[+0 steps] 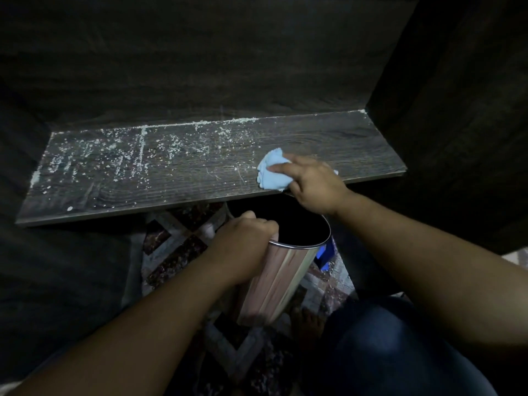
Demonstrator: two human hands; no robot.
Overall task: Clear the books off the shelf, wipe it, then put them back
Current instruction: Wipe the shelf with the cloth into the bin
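Books are not in our view right now, so we think they are off the shelf (171, 192) and waiting somewhere else. Closest to us is our knee (385, 352) in blue jeans, low over a patterned rug (174, 252). Just past it, our left hand (243, 247) grips the rim of a shiny metal bin (281, 278), with the fingers curled over the edge. We hold the bin tipped, with its open mouth right under the front edge of the shelf, so the crumbs can drop in and not land on the rug. A few white bits lie on the rug beside the bin, near something blue (325, 251) that we cannot make out. A little farther, our right hand (314, 187) holds a bunched blue cloth (271, 174) and presses it down on the shelf, at the front edge toward the right end, right above the bin. One finger lies flat on top of the cloth to keep it down. To the right of the cloth the wood looks clean. To the left, white crumbs (114, 158) are spread over the shelf all the way to the left end, and a line of them sits along the back edge. So we judge the wiping is only partly done. Farthest away are the dark wooden back wall (200, 67) and the side wall (457, 110) at the right end.
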